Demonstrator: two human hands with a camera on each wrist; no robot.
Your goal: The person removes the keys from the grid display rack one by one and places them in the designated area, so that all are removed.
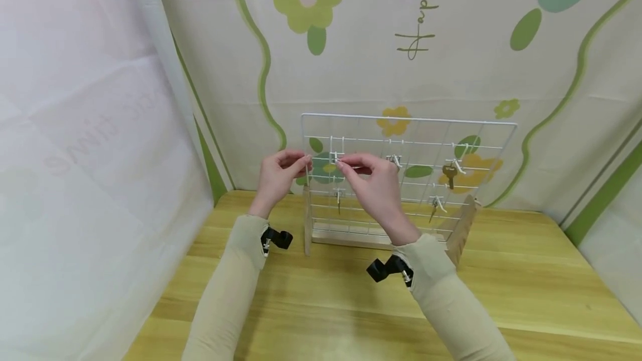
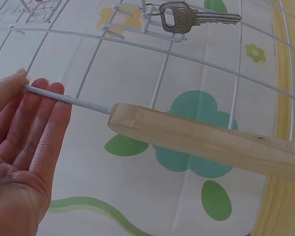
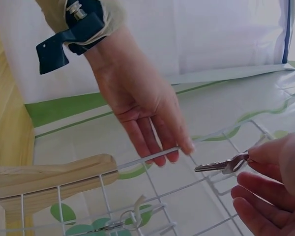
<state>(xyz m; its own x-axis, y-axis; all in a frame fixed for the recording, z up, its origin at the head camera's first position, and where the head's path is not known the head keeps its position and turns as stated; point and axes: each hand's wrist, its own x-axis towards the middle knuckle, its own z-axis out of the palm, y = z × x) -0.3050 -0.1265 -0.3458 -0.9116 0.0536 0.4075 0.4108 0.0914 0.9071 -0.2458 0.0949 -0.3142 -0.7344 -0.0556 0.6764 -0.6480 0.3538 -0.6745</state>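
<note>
A white wire grid rack [image 1: 361, 117] stands upright in a wooden base [image 1: 351, 238]. My left hand [image 1: 281, 174] pinches the rack's left edge wire between thumb and fingers, just above the wooden side post [image 2: 187, 137]. At the upper left hook [image 1: 335, 155], my right hand [image 1: 376, 185] holds a small metal key [image 3: 226, 164] by its head end, between thumb and index finger. The key's toothed blade points toward the left hand in the right wrist view. Below, another key [image 2: 187, 18] hangs by its ring from the lower left hook.
More keys hang on the rack: one at the upper right [image 1: 450, 174] and one at the lower right [image 1: 433, 213]. The top middle hook [image 1: 394, 160] is partly behind my right hand. A wood-grain table [image 1: 311, 305] lies below, and a flower-print cloth [image 1: 361, 71] hangs behind.
</note>
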